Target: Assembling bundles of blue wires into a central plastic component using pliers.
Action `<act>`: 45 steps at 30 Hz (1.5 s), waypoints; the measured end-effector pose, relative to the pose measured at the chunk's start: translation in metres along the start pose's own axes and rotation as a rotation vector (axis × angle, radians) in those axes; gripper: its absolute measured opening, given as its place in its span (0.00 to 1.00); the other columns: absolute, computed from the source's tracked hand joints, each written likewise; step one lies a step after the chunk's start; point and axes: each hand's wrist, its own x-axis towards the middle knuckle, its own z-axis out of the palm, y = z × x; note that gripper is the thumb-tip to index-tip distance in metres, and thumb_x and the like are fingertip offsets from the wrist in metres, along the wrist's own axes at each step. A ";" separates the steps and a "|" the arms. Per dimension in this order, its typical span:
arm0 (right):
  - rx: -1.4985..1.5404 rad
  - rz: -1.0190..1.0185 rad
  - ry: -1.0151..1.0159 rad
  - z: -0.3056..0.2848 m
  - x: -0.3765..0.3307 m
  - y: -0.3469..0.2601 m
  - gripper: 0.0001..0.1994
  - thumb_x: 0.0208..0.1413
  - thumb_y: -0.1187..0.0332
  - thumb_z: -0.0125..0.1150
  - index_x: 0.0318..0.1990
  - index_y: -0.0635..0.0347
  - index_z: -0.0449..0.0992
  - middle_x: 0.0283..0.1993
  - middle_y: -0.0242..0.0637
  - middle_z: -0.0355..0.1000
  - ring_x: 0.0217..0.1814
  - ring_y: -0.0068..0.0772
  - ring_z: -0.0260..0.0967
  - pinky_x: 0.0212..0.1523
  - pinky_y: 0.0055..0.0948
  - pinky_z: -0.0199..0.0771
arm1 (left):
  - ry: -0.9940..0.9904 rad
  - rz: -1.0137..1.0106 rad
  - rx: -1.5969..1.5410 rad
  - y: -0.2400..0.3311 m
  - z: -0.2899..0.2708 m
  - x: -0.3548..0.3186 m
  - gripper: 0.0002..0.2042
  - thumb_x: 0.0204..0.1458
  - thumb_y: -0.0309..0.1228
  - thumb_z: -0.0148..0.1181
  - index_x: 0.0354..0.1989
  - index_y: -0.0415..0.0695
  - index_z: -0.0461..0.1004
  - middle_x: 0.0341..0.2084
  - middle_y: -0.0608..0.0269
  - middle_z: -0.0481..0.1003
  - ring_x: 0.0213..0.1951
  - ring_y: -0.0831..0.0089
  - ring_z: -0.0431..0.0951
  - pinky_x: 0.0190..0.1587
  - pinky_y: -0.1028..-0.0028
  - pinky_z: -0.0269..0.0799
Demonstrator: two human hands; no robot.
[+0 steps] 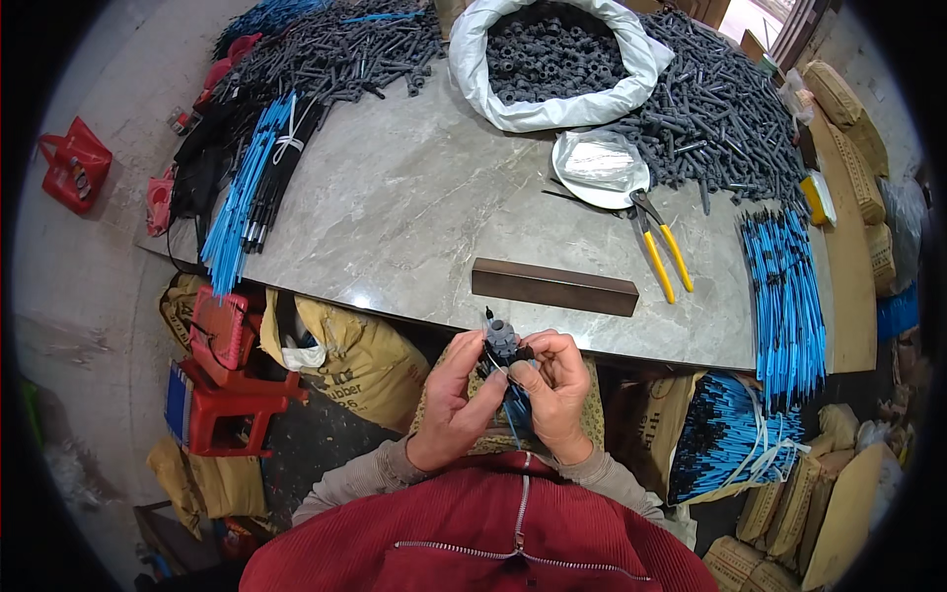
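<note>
Just off the table's near edge, my left hand (pixel 458 400) and my right hand (pixel 555 395) meet, fingers and thumbs closed around a small bundle. At its top shows a dark grey ribbed plastic fitting (pixel 501 340). Below the thumbs, thin blue rods (pixel 512 419) stick out toward my body, and a narrow black tip pokes up beside the fitting. Fingers cover much of the bundle, so how its parts join is hidden. Beyond my hands lies a dark brown rectangular bar (pixel 554 287) on the grey stone-patterned table (pixel 395 212).
Yellow-handled pliers (pixel 661 259) lie by a white plate (pixel 631 191). Behind stands a white sack (pixel 469 69) of grey fittings, between heaps of dark grey plastic parts (pixel 705 109). Blue rod bundles (pixel 784 306) rest at both sides. Red stools (pixel 232 400) and sacks (pixel 360 360) crowd below.
</note>
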 end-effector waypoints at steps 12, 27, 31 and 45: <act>-0.131 -0.060 0.029 0.005 -0.007 -0.005 0.09 0.61 0.79 0.62 0.45 0.67 0.69 0.43 0.33 0.67 0.37 0.14 0.63 0.38 0.15 0.66 | 0.270 -0.104 -0.353 0.000 0.013 -0.004 0.16 0.59 0.18 0.59 0.55 0.31 0.71 0.47 0.55 0.78 0.47 0.74 0.77 0.53 0.73 0.72; -0.041 0.124 0.097 0.021 -0.004 -0.028 0.09 0.60 0.78 0.64 0.44 0.63 0.71 0.39 0.28 0.70 0.37 0.12 0.68 0.36 0.15 0.71 | -0.037 -0.040 -0.304 -0.005 -0.017 0.004 0.17 0.56 0.19 0.56 0.55 0.29 0.71 0.48 0.52 0.74 0.52 0.69 0.74 0.57 0.70 0.68; -0.067 0.179 0.116 0.022 -0.002 -0.024 0.09 0.60 0.78 0.65 0.44 0.62 0.71 0.39 0.27 0.70 0.37 0.11 0.68 0.38 0.14 0.71 | 0.041 -0.130 -0.402 -0.001 -0.008 -0.006 0.22 0.58 0.19 0.52 0.62 0.30 0.64 0.53 0.51 0.73 0.57 0.67 0.72 0.63 0.68 0.65; -0.220 0.058 0.080 0.026 0.001 -0.021 0.09 0.56 0.79 0.67 0.42 0.63 0.73 0.39 0.26 0.70 0.34 0.10 0.61 0.34 0.14 0.63 | 0.165 -0.072 -0.487 -0.006 0.004 -0.011 0.23 0.61 0.18 0.53 0.65 0.30 0.61 0.59 0.49 0.69 0.60 0.66 0.71 0.64 0.66 0.65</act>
